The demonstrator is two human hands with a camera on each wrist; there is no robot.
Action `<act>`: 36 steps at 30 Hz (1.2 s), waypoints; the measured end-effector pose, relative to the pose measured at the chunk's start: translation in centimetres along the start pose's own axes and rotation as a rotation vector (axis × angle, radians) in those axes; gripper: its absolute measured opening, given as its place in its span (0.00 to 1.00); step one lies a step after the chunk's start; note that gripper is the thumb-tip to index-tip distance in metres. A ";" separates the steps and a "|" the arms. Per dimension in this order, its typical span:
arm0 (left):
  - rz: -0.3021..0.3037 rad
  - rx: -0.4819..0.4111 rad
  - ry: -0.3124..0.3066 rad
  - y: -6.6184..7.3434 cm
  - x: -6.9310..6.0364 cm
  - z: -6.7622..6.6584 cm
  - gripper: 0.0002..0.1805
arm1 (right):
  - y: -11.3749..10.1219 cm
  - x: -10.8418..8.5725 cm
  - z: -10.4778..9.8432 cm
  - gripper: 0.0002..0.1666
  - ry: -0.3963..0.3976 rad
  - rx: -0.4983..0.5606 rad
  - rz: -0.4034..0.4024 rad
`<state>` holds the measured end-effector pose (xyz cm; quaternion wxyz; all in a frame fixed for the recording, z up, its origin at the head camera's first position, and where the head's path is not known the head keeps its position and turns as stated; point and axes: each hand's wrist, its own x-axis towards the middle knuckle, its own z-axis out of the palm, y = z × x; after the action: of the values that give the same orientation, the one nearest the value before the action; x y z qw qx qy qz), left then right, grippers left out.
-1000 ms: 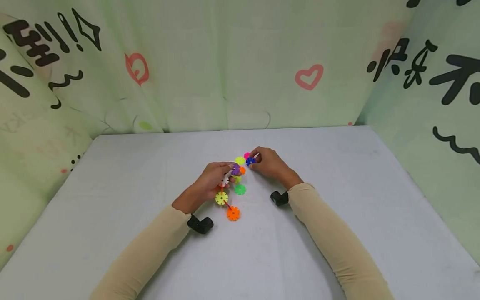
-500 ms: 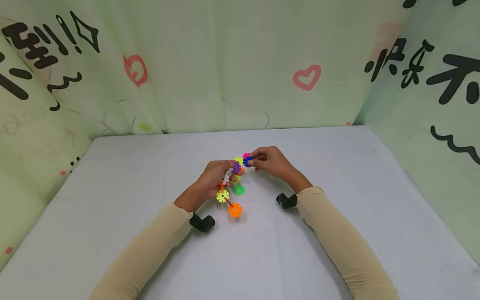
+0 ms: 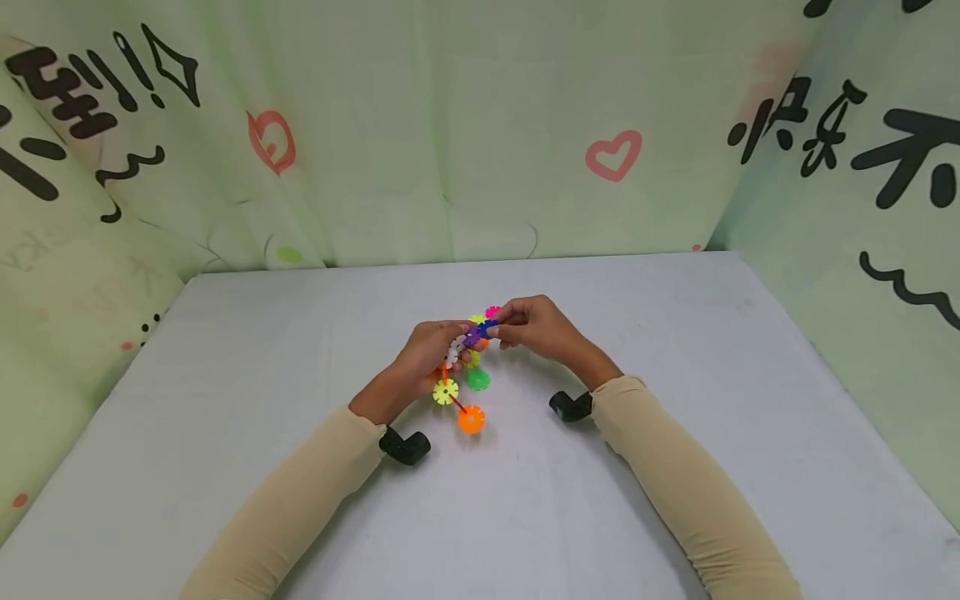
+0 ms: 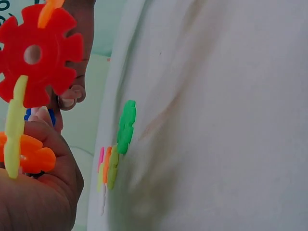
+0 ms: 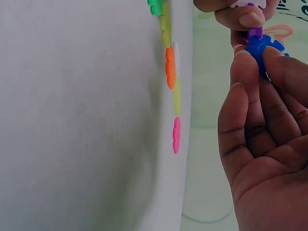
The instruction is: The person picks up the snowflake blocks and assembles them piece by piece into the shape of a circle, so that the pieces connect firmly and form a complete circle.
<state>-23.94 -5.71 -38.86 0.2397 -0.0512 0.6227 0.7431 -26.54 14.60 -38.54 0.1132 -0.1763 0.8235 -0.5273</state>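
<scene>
Pinched in the fingers of the right hand [image 3: 546,333], the blue notched disc [image 5: 261,48] has just moved against the purple notched disc [image 5: 255,32] gripped at the fingertips of the left hand [image 3: 420,354], so the 2 are apparently being joined.

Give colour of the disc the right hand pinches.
Blue; the disc shows best in the right wrist view.

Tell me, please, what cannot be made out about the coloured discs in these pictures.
Head view: whether the blue disc is slotted into the purple disc; the joint is too small to read.
Right wrist view: the blue disc's covered part, behind fingers of the right hand.
Right wrist view: the rest of the green disc, cut off by the top edge.
Left wrist view: the red disc's far side, cut off by the left edge.
</scene>
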 end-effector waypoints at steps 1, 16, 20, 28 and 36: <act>-0.001 -0.008 -0.002 0.0 0.0 0.0 0.18 | -0.1 0.0 0.1 0.09 0.000 -0.014 -0.001; -0.001 -0.012 -0.030 -0.3 0.3 -0.1 0.18 | -0.3 -0.2 0.6 0.05 0.030 -0.180 0.002; -0.015 -0.013 -0.030 -0.4 0.3 -0.1 0.18 | -0.2 -0.1 0.5 0.05 -0.025 -0.174 -0.015; -0.032 0.082 0.016 -1.0 0.4 -0.1 0.26 | -0.2 0.2 -0.8 0.15 -0.106 -0.282 0.033; -0.067 0.133 0.012 -1.3 0.4 -0.4 0.26 | 0.1 2.0 -1.4 0.17 0.030 -0.337 0.120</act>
<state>-23.81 -5.86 -40.25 0.2635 -0.0604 0.6701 0.6913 -28.92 14.99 -38.05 0.1009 -0.1356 0.9109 -0.3765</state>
